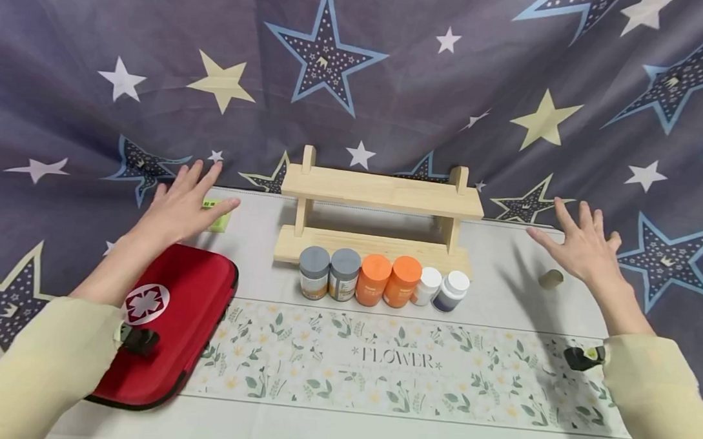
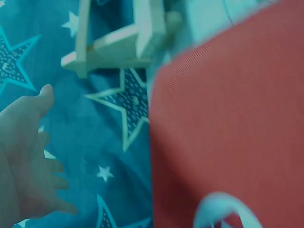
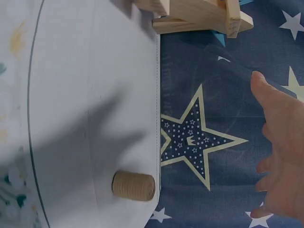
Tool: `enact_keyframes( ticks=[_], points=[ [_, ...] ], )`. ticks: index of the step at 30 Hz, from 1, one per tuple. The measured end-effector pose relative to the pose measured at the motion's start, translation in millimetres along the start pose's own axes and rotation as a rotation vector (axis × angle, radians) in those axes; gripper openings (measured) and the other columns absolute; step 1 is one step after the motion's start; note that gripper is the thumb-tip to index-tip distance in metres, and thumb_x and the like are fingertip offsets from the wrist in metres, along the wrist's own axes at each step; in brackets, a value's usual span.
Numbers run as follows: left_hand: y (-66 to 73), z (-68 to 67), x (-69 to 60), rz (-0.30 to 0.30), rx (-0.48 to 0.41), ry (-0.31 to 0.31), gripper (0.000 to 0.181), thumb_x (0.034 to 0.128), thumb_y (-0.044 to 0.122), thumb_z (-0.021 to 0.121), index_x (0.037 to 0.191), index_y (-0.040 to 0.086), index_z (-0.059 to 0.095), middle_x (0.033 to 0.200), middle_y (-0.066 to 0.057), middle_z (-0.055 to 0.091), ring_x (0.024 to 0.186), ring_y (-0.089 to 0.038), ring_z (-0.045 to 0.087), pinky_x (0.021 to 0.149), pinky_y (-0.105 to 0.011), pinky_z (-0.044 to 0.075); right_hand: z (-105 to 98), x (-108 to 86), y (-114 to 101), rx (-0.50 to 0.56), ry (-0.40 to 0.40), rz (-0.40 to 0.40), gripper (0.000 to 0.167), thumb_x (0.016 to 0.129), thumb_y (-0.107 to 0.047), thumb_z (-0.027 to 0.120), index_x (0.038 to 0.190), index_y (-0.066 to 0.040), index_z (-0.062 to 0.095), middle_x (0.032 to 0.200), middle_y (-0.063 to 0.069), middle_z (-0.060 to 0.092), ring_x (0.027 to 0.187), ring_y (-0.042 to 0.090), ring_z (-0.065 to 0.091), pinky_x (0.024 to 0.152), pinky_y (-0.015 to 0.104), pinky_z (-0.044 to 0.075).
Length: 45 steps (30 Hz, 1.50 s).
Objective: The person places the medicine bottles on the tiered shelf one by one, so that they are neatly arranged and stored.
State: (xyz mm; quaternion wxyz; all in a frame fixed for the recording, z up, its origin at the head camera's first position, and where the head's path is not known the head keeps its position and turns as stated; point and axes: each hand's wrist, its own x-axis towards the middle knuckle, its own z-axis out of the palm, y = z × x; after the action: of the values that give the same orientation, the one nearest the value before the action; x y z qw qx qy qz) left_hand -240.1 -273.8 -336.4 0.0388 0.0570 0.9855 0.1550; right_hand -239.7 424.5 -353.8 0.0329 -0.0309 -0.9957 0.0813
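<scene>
My left hand (image 1: 180, 210), fingers spread and holding nothing, is raised above the back of the red case (image 1: 176, 317) and beside a green packet (image 1: 219, 222) that it partly covers. My right hand (image 1: 586, 244) is also spread and empty, near a small brown cylinder (image 1: 550, 279). Between the hands stands a two-tier wooden rack (image 1: 381, 189). Along its lower front edge is a row of upright containers: two grey-lidded jars (image 1: 314, 273), two orange jars (image 1: 374, 280) and two white-lidded bottles (image 1: 451, 291). The right wrist view shows the cylinder (image 3: 133, 185) lying on its side.
A white table cover with a floral strip (image 1: 404, 370) reading FLOWER runs across the front. Behind the table hangs a dark cloth (image 1: 389, 130) with stars. The red case occupies the left side, with a white round emblem on top.
</scene>
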Motion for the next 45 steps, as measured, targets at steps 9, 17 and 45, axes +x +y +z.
enact_keyframes(
  ticks=[9,17,45],
  points=[
    [30.5,-0.1,6.2,-0.012,-0.157,0.019,0.096,0.0973,0.078,0.034,0.166,0.024,-0.007,0.173,-0.019,-0.011,0.159,-0.046,-0.009,0.119,-0.079,0.004,5.0,-3.0,-14.3,0.122,0.099,-0.019,0.090,0.099,-0.071,0.041,0.167,-0.024,0.004,0.171,0.029,0.004,0.155,0.056,0.005,0.105,0.086,0.014],
    [62.2,6.6,8.4,-0.031,-0.418,0.057,0.090,0.0993,0.075,0.033,0.166,0.028,-0.006,0.175,-0.010,-0.005,0.162,-0.037,-0.002,0.126,-0.068,0.007,7.1,-10.6,-26.5,0.325,0.186,0.019,0.083,0.100,-0.064,0.048,0.167,-0.031,0.012,0.172,0.023,0.015,0.151,0.058,0.020,0.110,0.083,0.019],
    [97.3,116.2,6.9,-0.195,-0.863,0.147,0.078,0.1038,0.063,0.038,0.167,0.024,0.015,0.174,-0.009,0.018,0.160,-0.035,0.021,0.130,-0.055,0.017,51.6,-34.5,-81.2,0.919,0.088,-0.377,0.052,0.105,-0.010,0.057,0.155,-0.007,0.043,0.128,-0.006,0.065,0.113,0.002,0.065,0.090,0.012,0.055]
  ],
)
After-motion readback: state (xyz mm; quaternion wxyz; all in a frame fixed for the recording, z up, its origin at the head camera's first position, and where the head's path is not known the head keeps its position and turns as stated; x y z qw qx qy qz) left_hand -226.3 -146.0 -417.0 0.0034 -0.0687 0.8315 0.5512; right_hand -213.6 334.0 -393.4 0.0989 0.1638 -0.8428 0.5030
